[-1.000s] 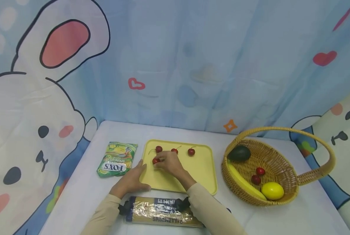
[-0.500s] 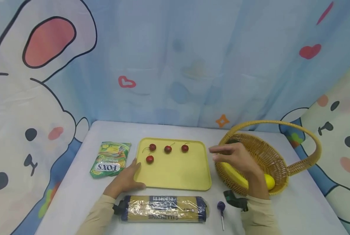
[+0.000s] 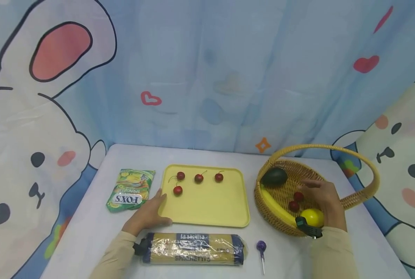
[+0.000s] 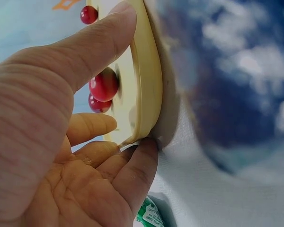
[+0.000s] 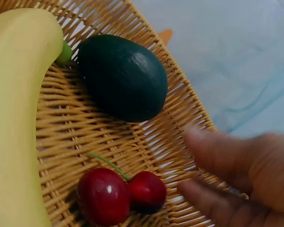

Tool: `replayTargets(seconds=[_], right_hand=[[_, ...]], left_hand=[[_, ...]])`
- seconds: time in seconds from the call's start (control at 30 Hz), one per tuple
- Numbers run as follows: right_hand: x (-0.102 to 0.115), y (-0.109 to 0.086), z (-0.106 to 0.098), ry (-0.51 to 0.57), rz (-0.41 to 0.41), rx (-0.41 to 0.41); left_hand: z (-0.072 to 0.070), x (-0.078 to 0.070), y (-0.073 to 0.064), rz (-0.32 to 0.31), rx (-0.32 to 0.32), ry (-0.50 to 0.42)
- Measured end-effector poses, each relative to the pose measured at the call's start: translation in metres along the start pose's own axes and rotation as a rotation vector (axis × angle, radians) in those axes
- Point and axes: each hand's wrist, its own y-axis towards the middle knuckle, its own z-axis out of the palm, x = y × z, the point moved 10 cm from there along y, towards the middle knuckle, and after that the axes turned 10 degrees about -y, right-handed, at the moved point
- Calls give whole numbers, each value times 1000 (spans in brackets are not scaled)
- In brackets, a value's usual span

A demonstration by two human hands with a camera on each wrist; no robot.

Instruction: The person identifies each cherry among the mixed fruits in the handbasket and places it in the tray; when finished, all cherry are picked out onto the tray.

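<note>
My left hand rests at the near left corner of a yellow tray, thumb along the front edge and fingers touching the left side. Several dark red cherries lie on the tray. Over the right part of a wicker basket, my right hand hovers, thumb and fingers apart and holding nothing. Inside the basket are two cherries, close beside its fingertips, a dark green avocado, a banana and a yellow lemon. The right wrist view blurs the fingers.
A green Fox's candy bag lies left of the tray. In front of the tray is a spaghetti pack, with a purple lollipop to its right. The basket's tall handle arches over it. A printed curtain hangs behind.
My right hand has gone from a cherry on the tray to above the basket, then farther right over it. That cherry stays on the tray. My left hand keeps to the tray's corner.
</note>
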Motion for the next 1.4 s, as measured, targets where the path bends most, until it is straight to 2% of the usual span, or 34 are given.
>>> replayTargets(seconds=[0.07, 0.17, 0.3, 0.53, 0.7, 0.93, 1.07, 1.17, 1.3, 1.4], right_hand=[[-12, 5, 1, -42, 38, 12], [-21, 10, 4, -134, 37, 43], [-25, 13, 10, -208, 4, 82], [-19, 14, 12, -235, -65, 31], [-20, 14, 13, -213, -44, 21], [-10, 15, 12, -254, -120, 5], [-14, 12, 14, -223, -100, 25], [-15, 2, 12, -147, -72, 41], [-6, -21, 3, -16, -46, 8], [6, -38, -6, 28, -57, -37]], left_hand=[[1, 1, 0, 0, 3, -1], [3, 2, -1, -5, 4, -4], [2, 2, -1, -4, -1, -2], [1, 2, -1, -7, -2, 1], [2, 2, -1, -4, 3, -9], [-1, 2, -1, 6, -6, -5], [0, 2, 0, 10, -3, -10], [1, 3, 1, 11, 0, -5], [2, 4, 2, 5, 1, -1], [2, 4, 3, 6, -1, 2]])
